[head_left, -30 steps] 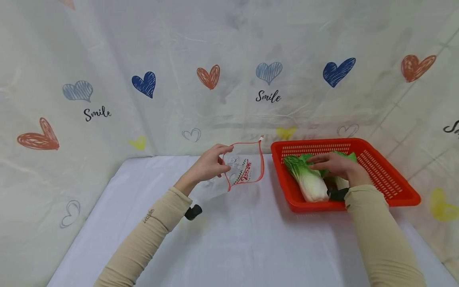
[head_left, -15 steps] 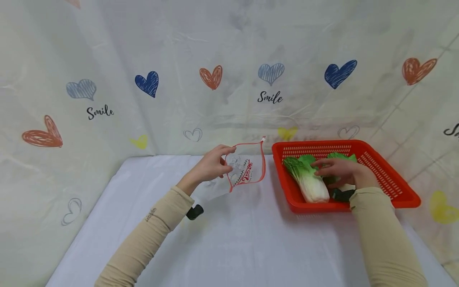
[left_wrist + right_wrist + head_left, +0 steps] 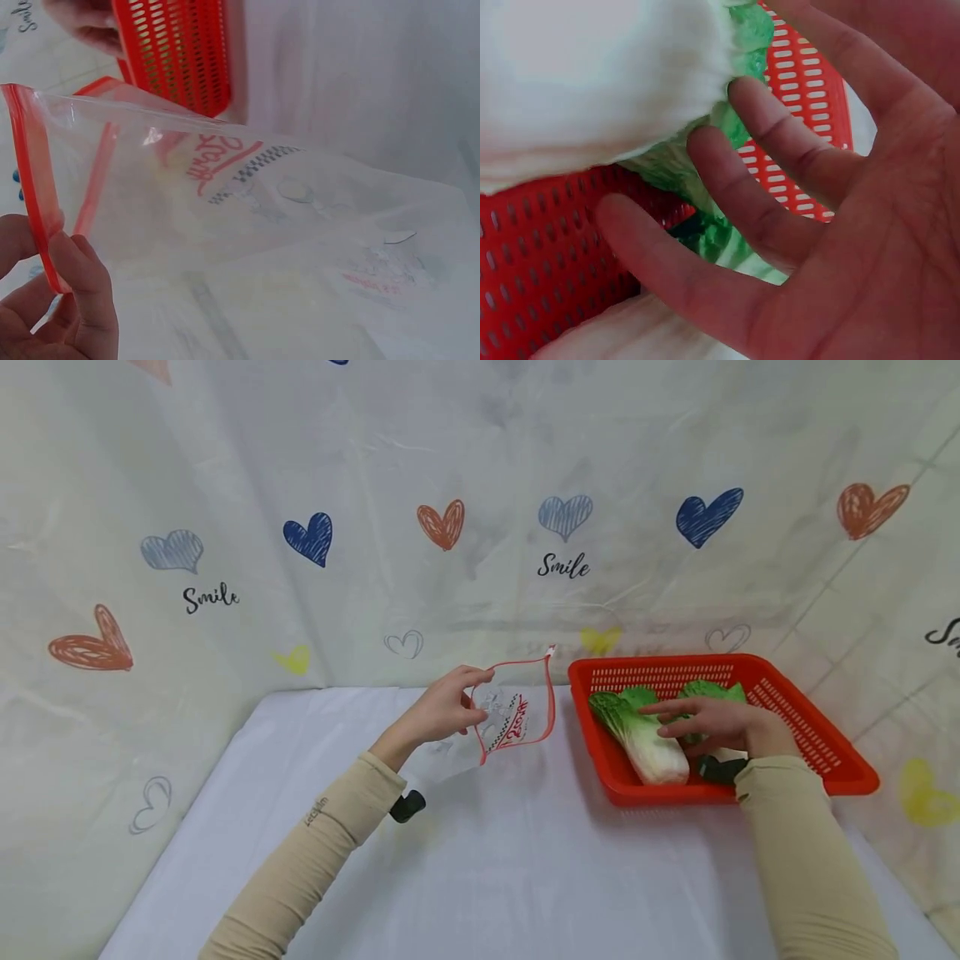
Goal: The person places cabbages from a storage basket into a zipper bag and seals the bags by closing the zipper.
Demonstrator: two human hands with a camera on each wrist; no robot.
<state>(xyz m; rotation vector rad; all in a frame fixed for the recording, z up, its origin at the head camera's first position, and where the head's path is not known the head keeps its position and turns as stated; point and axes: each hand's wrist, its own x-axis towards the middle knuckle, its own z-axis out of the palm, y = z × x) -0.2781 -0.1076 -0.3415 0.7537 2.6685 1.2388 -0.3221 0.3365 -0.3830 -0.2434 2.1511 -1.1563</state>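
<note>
My left hand (image 3: 444,703) pinches the red-edged mouth of a clear zip bag (image 3: 517,714) between thumb and fingers, above the table. The bag's mouth gapes, and red lettering with a checkered strip shows through the film (image 3: 247,180) in the left wrist view. Over the red basket, my right hand (image 3: 720,723) has its fingers spread beside a napa cabbage (image 3: 651,750). Fingertips (image 3: 746,86) lie right at that cabbage's pale side in the right wrist view. A second napa cabbage (image 3: 705,689) lies under the right hand, mostly hidden by it.
The red perforated basket (image 3: 817,718) stands at the right back of the white-covered table (image 3: 525,868). A pale sheet (image 3: 480,443) printed with hearts hangs close behind. Black wrist cameras stick out under both wrists.
My right hand has shifted a little to the right over the basket, and its fingers are spread wider. The left hand and the bag stay nearly in place.
</note>
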